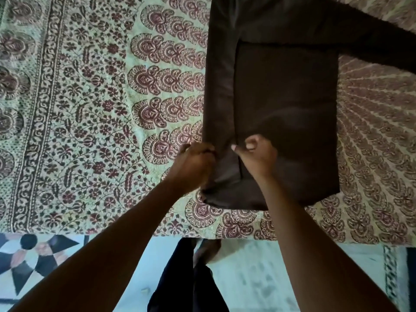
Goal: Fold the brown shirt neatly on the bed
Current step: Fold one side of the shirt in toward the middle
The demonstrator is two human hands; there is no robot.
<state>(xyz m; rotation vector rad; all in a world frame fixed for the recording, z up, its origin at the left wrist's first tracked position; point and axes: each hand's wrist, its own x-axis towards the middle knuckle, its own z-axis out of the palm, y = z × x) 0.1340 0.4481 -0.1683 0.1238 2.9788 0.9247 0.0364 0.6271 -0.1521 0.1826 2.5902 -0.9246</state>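
- One bed fills most of the view, covered by a pale green printed bedspread with dark red floral and fan motifs and a banded border along its left side.
- Below the bed's near edge lies a pale floor, with a black, white and pink patterned mat at the lower left.
- On the bedspread, right of centre, the brown shirt lies flat with its hem toward the person; its left side is folded in as a long strip over the body, and one sleeve stretches out toward the upper right.
- Both bare forearms reach up from the bottom of the view to the shirt's lower left part.
- Left hand is at the shirt's left edge just above the hem, fingers curled and gripping the fabric of the folded strip.
- Right hand rests on the shirt just right of the strip, fingers curled, pinching the strip's inner edge against the thumb.
- Between the arms, dark trousers and a bare foot show on the floor.
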